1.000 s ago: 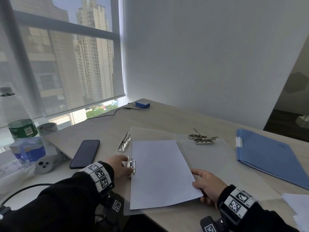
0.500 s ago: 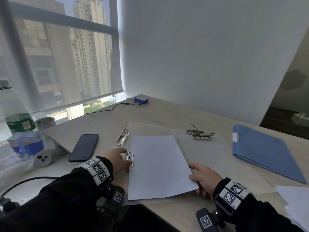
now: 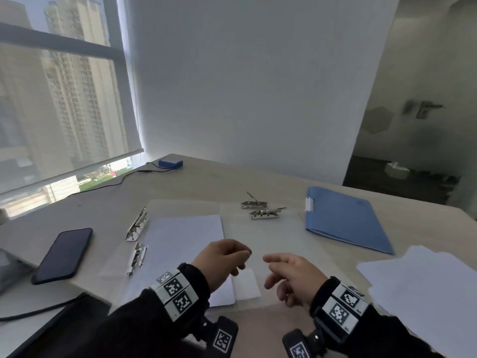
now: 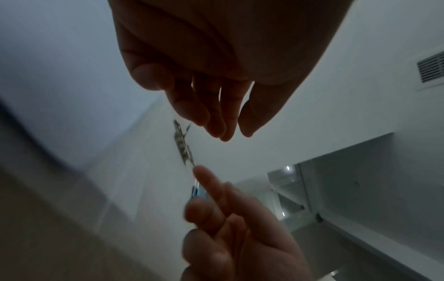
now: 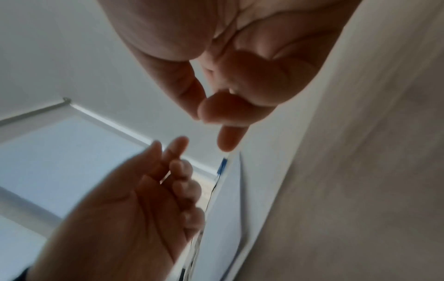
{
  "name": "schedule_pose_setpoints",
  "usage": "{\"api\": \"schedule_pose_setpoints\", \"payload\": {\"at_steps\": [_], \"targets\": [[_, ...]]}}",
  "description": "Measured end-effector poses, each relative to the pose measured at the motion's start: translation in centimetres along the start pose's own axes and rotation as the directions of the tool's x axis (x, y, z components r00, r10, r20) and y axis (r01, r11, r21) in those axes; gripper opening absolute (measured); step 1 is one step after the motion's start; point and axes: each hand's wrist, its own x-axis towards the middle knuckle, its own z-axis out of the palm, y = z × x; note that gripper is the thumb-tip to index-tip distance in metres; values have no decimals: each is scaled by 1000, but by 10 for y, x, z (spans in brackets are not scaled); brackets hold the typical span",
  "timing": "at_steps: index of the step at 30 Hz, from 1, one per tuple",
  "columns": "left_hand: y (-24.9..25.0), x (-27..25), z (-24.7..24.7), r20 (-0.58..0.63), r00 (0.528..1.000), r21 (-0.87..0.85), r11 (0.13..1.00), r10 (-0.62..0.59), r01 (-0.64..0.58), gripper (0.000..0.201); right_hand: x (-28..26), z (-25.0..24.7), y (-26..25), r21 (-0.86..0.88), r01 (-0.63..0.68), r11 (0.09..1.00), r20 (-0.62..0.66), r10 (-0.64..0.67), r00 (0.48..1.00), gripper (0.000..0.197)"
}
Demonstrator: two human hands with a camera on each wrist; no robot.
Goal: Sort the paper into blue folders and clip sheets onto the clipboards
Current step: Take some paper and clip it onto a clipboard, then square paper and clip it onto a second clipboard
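Hovering over the desk (image 3: 201, 182), both hands are up in the air w/ nothing in them. Left hand (image 3: 222, 259) sits at about 6 o'clock in the head view, fingers loosely curled, tips close together but not squeezing anything. Right hand (image 3: 291, 275) is just beside it toward 3 o'clock, fingers relaxed and a bit apart. The two hands are near each other, not touching.

Under the left hand lies a white sheet (image 3: 180, 239) on a see-through clipboard (image 3: 116, 270); its metal clip (image 3: 138, 257) is at 9 o'clock from the hand. A 2nd clip (image 3: 136, 224) lies just past it toward 11 o'clock. Two more clips (image 3: 260, 209) sit at 12 o'clock on another clear board (image 3: 271, 239).

Blue folder (image 3: 346, 220) lies flat and closed at 2 o'clock, well apart from the hands. A pile of loose paper (image 3: 418, 288) is at 3 o'clock, by the desk edge.

Black phone (image 3: 63, 254) lies at 9 o'clock. Small blue box (image 3: 170, 162) w/ a cable sits far off at 11 o'clock, near the window.
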Motion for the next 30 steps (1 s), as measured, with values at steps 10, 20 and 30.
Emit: {"api": "schedule_pose_setpoints", "payload": {"at_steps": [10,20,30], "targets": [[54,27,190,292,950,-59,994,108,-95,13,-110,-196,55,227,69,971,-607,86,790,18],[83,42,301,493,858,229,930,144,-288,41,-198,-286,113,369,31,929,-807,304,507,19],[78,51,326,618,786,518,761,-18,-390,62,-211,-299,124,662,176,728,-645,435,628,25]]}}
